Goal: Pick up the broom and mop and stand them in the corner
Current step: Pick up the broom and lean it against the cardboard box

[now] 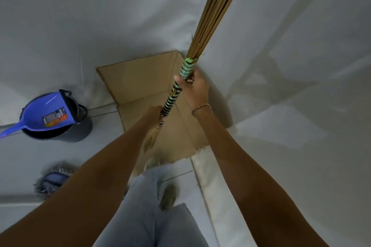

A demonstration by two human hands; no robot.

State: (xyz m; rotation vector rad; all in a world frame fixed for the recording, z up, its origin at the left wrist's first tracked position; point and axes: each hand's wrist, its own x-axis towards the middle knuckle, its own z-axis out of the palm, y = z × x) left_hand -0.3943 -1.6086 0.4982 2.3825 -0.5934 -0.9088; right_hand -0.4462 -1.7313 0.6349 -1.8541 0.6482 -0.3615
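Gripping: both hands are closed around the broom (202,50), which is raised off the floor and tilted up to the right.
Left hand (154,113): fist wrapped around the lower end of the striped handle, just above a small tuft of fibres; forearm stretched forward from the lower left.
Right hand (193,88): higher on the handle, fingers curled round the pale green binding just below the stiff brown bristles; a thin bracelet (201,106) sits on the wrist.
Broom head: the bristles fan upward and run out of the top edge of the view, close to the white wall on the right.
Mop (53,179): its grey fringed head lies flat on the floor at lower left, well apart from both hands.
Corner: the two white walls meet ahead; a flattened cardboard sheet (140,84) lies on the floor there, under the broom handle.
Left side: a dark bucket (80,114) with a blue dustpan (46,114) resting on it stands near the left wall.
Open room: bare floor tiles lie between the bucket and the cardboard.
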